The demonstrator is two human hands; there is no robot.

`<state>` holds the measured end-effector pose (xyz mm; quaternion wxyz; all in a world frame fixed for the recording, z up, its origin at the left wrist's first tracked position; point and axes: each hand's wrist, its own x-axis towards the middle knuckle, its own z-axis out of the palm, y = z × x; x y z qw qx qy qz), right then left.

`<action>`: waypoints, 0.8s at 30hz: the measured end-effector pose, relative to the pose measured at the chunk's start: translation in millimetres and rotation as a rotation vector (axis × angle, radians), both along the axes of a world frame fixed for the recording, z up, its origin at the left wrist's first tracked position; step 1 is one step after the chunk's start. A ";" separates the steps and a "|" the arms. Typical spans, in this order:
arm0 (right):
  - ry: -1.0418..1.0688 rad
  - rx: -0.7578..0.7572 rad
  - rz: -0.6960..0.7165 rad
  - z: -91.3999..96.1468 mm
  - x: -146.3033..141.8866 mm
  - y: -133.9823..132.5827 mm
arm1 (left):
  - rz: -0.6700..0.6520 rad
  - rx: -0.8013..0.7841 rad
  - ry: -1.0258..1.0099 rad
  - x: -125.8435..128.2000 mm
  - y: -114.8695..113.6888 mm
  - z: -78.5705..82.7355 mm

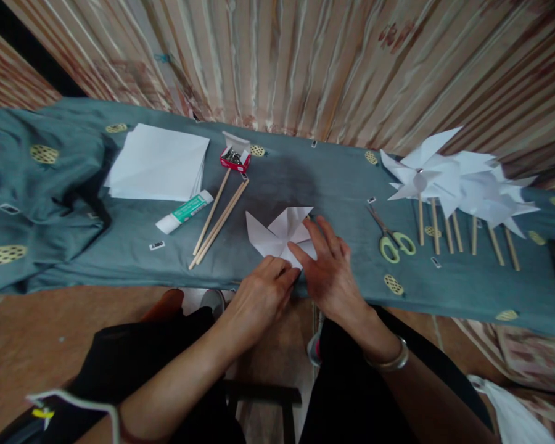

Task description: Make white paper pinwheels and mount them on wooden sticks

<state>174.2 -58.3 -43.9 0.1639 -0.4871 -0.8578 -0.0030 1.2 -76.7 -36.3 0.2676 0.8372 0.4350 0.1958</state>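
Observation:
A white folded paper pinwheel shape [277, 233] lies on the grey-green cloth [305, 185] near its front edge. My left hand [259, 295] pinches the paper's near corner, fingers curled closed on it. My right hand [328, 268] rests flat on the paper's right side with fingers spread, pressing it down. A bracelet shows on my right wrist.
A stack of white paper [160, 161], a glue tube [185, 211], three wooden sticks [218, 219] and a red box of pins [235, 157] lie to the left. Green-handled scissors [391, 237] and several finished pinwheels on sticks [462, 185] lie to the right.

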 end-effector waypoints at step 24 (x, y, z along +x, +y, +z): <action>0.047 -0.009 0.008 2.2 0.6 0.0 | -0.002 0.025 -0.024 -0.4 -1.1 -2.6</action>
